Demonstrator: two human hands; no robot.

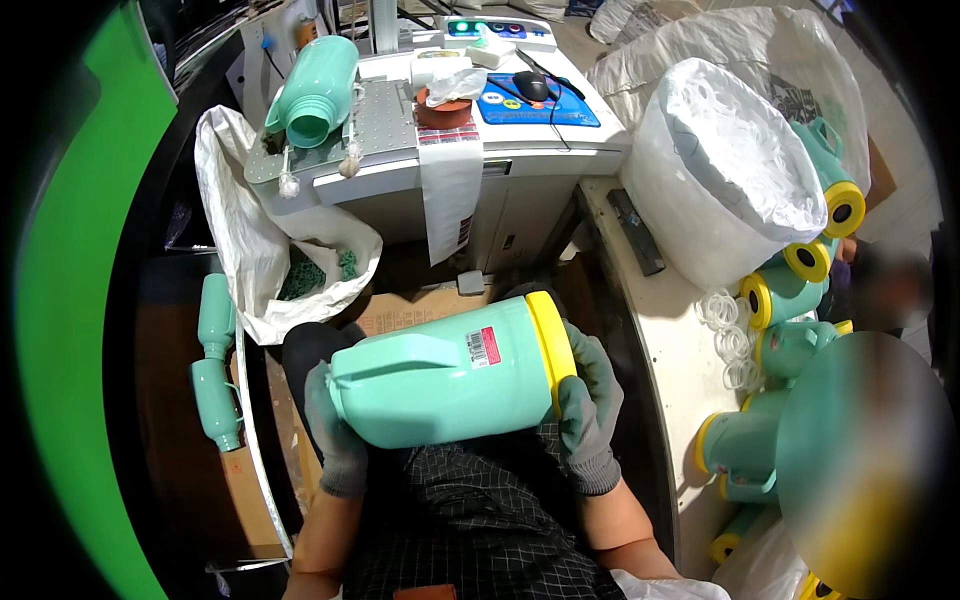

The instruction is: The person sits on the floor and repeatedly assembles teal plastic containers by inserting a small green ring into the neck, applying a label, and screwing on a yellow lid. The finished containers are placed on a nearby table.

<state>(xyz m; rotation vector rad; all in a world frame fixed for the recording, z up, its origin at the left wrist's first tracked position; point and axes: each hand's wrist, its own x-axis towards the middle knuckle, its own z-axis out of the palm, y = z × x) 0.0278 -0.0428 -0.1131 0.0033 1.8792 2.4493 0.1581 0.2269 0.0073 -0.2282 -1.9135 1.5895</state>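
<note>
Across my lap lies a turquoise thermos jug (430, 400), on its side, its moulded handle up and a red-and-white label on its wall. My left hand (335, 430), in a grey glove, grips the narrow end at the left. On the right, my gloved right hand (590, 410) holds the wide end, its thumb and fingers around the yellow base ring (550, 350). Gloves and jug hide the opening and the underside of the base. Another turquoise jug body (318, 92), without a yellow ring, rests on the machine's perforated metal plate with its mouth facing me.
Ahead stands a white machine (375, 185) with a mouse (531, 86) and a label strip (450, 190). A white sack (232, 180) with green scraps hangs at left. On the right bench (650, 330) are a bag of white rings (700, 190), loose rings (740, 360) and several yellow-based jugs (745, 440).
</note>
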